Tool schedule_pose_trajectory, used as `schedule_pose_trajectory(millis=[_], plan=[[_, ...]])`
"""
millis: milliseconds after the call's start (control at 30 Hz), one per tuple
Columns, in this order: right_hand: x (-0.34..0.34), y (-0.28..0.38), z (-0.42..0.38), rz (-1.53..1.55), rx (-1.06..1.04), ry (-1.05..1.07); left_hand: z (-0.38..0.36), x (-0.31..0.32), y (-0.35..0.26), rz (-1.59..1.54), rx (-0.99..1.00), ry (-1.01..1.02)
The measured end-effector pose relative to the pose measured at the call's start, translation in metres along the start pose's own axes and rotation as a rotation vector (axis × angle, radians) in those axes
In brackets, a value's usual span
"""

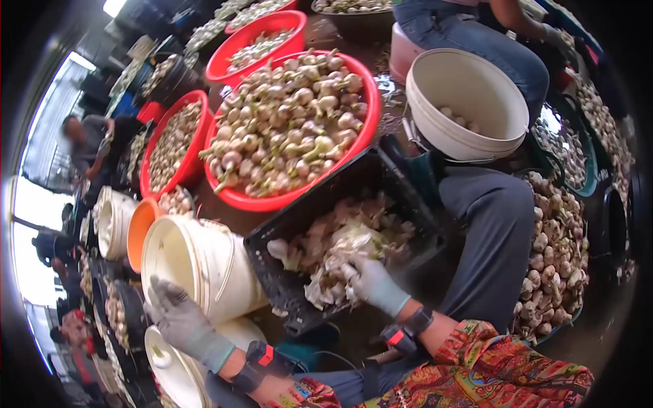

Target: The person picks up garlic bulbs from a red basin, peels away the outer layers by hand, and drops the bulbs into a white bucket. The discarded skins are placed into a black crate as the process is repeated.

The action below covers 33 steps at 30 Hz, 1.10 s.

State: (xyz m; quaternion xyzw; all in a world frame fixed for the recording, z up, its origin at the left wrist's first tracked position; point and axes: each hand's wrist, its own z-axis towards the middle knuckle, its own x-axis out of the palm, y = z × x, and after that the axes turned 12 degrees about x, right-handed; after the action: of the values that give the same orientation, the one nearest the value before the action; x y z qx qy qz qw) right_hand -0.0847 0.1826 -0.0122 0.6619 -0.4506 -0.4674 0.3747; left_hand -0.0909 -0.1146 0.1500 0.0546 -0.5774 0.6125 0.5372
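My left hand (185,323), in a grey glove, is at the mouth of a cream bucket (224,268), fingers stretched out with nothing seen in them. My right hand (377,285), gloved too, is over a black plastic crate (282,289). Its fingers are bent together against a pile of papery garlic skins (347,245) in that crate; what they hold, if anything, is hidden. Below my left hand stands another white bucket (163,360) with a pale garlic bulb (162,358) inside.
Beyond the crate is a red tub (367,136) heaped with garlic bulbs (286,122). A large white bucket (469,95) holds several peeled bulbs. More garlic (551,265) lies beside my right knee. One person (469,34) sits opposite; another (92,146) is at far left.
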Motion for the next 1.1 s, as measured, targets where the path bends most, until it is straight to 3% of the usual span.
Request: schedule_pose_trajectory(millis=[33,67,100,167,267,300,367,400,433,533,633,767,800,900,967,1000,1033,1100], plan=[[0.002,-0.004,0.004,0.022,0.025,0.088,0.004,0.006,0.035,0.171,-0.016,0.250],[-0.008,0.011,0.004,-0.015,0.141,0.189,0.004,0.035,0.074,0.293,-0.155,0.222],[-0.001,0.000,0.004,-0.037,0.091,0.086,-0.001,0.067,0.109,0.296,-0.294,0.296],[-0.005,-0.005,0.011,0.020,0.106,0.142,-0.017,0.115,0.178,0.622,-0.396,0.468],[-0.007,-0.012,0.016,0.060,0.142,0.084,-0.012,0.127,0.299,0.907,-0.647,0.891],[-0.008,-0.013,0.020,0.001,0.263,0.220,-0.016,0.121,0.340,1.046,-0.608,1.006],[-0.012,-0.007,0.025,0.125,0.283,0.227,-0.001,0.071,0.435,1.348,-0.506,1.318],[-0.004,-0.015,0.024,0.101,0.265,0.172,-0.009,0.083,0.443,1.531,-0.566,1.334],[0.002,-0.023,0.028,0.083,0.232,0.114,-0.011,0.078,0.453,1.654,-0.503,1.363],[-0.007,-0.006,0.025,0.306,0.258,-0.046,-0.010,0.094,0.447,1.588,-0.624,1.473],[0.001,-0.016,0.023,0.243,0.205,-0.061,-0.008,0.124,0.405,1.357,-0.826,1.322],[-0.016,-0.004,0.014,0.265,0.132,-0.033,0.006,0.106,0.363,1.285,-0.637,1.049],[-0.018,-0.004,0.012,0.308,0.095,-0.034,0.002,0.108,0.337,1.194,-0.678,0.929],[-0.027,0.002,0.004,0.370,0.130,0.064,-0.015,0.084,0.263,0.473,-0.864,0.606],[-0.025,0.004,0.004,0.212,-0.120,-0.143,-0.064,0.084,0.207,0.211,-0.822,0.419],[-0.030,0.009,0.009,0.187,-0.195,-0.078,-0.087,0.074,0.186,0.217,-0.793,0.420],[-0.025,0.003,0.007,0.089,-0.296,-0.161,-0.104,0.058,0.166,0.222,-0.764,0.419],[-0.032,0.017,-0.007,0.105,-0.116,0.123,-0.126,0.015,0.132,-0.071,-1.041,0.375]])
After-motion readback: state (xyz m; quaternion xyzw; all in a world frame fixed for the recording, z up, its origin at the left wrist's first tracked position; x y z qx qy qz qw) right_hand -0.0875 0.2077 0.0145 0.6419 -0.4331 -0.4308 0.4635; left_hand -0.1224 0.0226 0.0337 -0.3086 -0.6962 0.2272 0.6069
